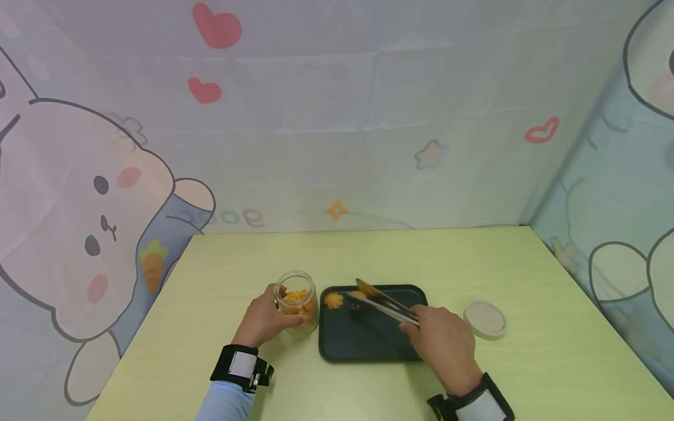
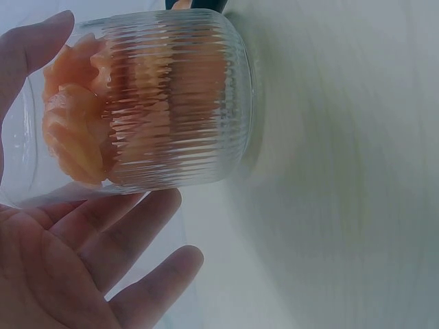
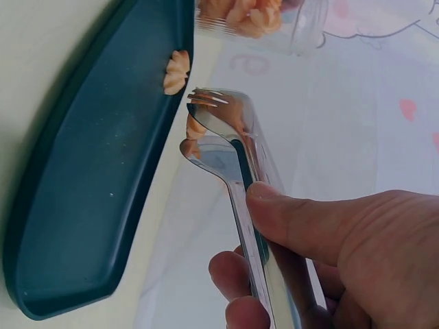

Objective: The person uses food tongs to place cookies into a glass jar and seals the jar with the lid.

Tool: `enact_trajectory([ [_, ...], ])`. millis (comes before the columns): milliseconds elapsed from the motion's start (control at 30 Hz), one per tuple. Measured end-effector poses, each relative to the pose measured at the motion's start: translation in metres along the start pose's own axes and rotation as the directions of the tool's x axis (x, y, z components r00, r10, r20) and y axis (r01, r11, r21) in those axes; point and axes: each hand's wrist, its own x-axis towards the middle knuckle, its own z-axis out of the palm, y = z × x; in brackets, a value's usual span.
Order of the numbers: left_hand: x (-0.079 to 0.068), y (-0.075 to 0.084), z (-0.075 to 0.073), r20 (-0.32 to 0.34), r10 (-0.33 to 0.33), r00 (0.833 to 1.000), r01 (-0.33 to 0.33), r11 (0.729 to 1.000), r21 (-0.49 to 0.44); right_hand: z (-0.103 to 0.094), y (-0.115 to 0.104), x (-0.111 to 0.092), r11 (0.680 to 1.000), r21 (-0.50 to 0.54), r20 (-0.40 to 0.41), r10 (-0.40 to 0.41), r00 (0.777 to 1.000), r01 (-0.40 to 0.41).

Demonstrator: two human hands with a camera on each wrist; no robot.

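Observation:
My left hand (image 1: 267, 318) holds a ribbed glass jar (image 2: 199, 103) upright on the table, thumb on one side and fingers on the other. Orange swirl-shaped cookies (image 2: 75, 133) fill part of the jar, whose mouth is uncovered. In my right hand (image 1: 446, 345) are metal tongs (image 1: 387, 309) with a fork-like tip and a spoon-like tip. A cookie (image 3: 195, 128) sits between those tips, partly hidden, above the dark green tray (image 1: 368, 345). Another cookie (image 1: 333, 300) lies in the tray's far left corner, close to the jar.
A round, pale lid (image 1: 485, 319) lies on the table to the right of the tray. The light yellow-green table (image 1: 247, 257) ends at a printed cloth backdrop (image 1: 326, 99), with another cloth side at the right.

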Motion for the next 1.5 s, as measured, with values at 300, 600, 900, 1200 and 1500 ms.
enact_trajectory([
  [300, -0.001, 0.000, 0.000, -0.004, 0.001, 1.000, -0.001, 1.000, 0.002, -0.011, -0.004, 0.005, 1.000, 0.004, -0.044, -0.010, 0.999, 0.010],
  [600, -0.001, -0.001, 0.000, -0.010, 0.001, 1.000, -0.001, 1.000, -0.004, -0.026, -0.018, 0.010, 0.998, 0.002, -0.109, -0.065, 0.992, 0.065],
  [900, -0.001, -0.001, 0.000, -0.007, -0.003, 1.000, 0.003, 1.000, -0.013, -0.041, -0.042, 0.019, 0.993, -0.014, -0.161, -0.120, 0.980, 0.119],
  [1200, -0.001, 0.000, -0.001, -0.008, -0.008, 1.000, 0.008, 1.000, -0.004, -0.042, -0.068, 0.025, 0.984, -0.009, -0.174, -0.179, 0.968, 0.180],
  [1500, -0.001, 0.000, 0.000, -0.005, -0.006, 1.000, 0.006, 1.000, -0.017, -0.035, -0.089, 0.027, 0.970, -0.009, -0.137, -0.243, 0.960, 0.244],
])
